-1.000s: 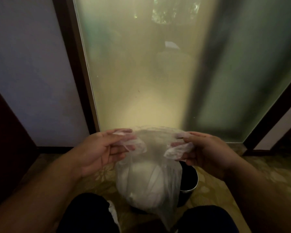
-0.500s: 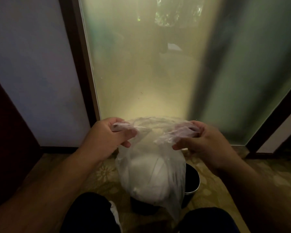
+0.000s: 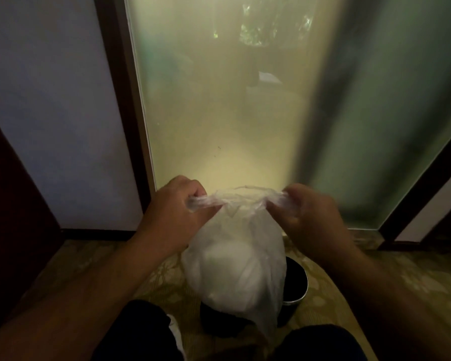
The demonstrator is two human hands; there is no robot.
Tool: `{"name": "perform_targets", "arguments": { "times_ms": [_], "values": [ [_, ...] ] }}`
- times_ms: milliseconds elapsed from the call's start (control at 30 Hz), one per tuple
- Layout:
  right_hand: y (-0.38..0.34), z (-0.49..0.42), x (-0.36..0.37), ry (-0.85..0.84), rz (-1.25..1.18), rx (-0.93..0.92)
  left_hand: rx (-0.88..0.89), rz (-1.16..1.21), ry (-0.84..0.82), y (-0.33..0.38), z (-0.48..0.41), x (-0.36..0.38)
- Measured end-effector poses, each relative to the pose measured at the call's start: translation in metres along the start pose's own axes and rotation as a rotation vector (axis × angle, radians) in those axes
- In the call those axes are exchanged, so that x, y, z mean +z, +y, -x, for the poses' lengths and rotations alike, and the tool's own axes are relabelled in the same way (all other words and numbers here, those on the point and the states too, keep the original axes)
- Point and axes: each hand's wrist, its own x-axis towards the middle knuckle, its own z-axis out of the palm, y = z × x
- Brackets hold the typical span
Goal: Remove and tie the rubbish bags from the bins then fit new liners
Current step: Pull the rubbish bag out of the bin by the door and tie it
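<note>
A translucent white rubbish bag (image 3: 238, 267) hangs in front of me, full and rounded, above a small dark round bin (image 3: 294, 287) on the floor. My left hand (image 3: 176, 212) grips the left gathered end of the bag's mouth in a fist. My right hand (image 3: 302, 212) grips the right gathered end. The plastic between the two hands is drawn into a tight twisted neck (image 3: 237, 201). The bag covers most of the bin's opening.
A frosted glass panel (image 3: 219, 113) in a dark frame rises straight ahead, with a pale wall (image 3: 50, 113) to its left. Patterned flooring (image 3: 349, 282) surrounds the bin. My dark-trousered knees (image 3: 141, 332) sit close on either side of the bin.
Both hands went from holding the open mouth with loose fingers to closing into fists, rising slightly and pulling the two ends outward, so the bag's mouth narrowed into a tight neck.
</note>
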Motion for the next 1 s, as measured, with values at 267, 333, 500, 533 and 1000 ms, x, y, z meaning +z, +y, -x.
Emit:
{"name": "perform_targets", "arguments": {
  "times_ms": [267,333,500,533,1000],
  "values": [
    [0.004,-0.004,0.021,-0.076,-0.220,0.314,-0.507,0.269,-0.269,0.007,0.005,0.024],
    [0.002,0.003,0.022,-0.140,-0.487,0.448,-0.708,0.576,-0.353,0.011,0.010,0.025],
    [0.000,0.017,0.029,-0.247,-0.796,0.595,-0.893,0.986,-0.396,0.020,0.018,0.024],
    [-0.002,0.019,0.030,-0.242,-0.823,0.604,-0.908,1.030,-0.396,0.022,0.018,0.024],
    [-0.006,0.031,0.016,-0.481,-0.762,0.224,-0.534,0.455,-0.427,0.042,0.005,0.016]
  ]
}}
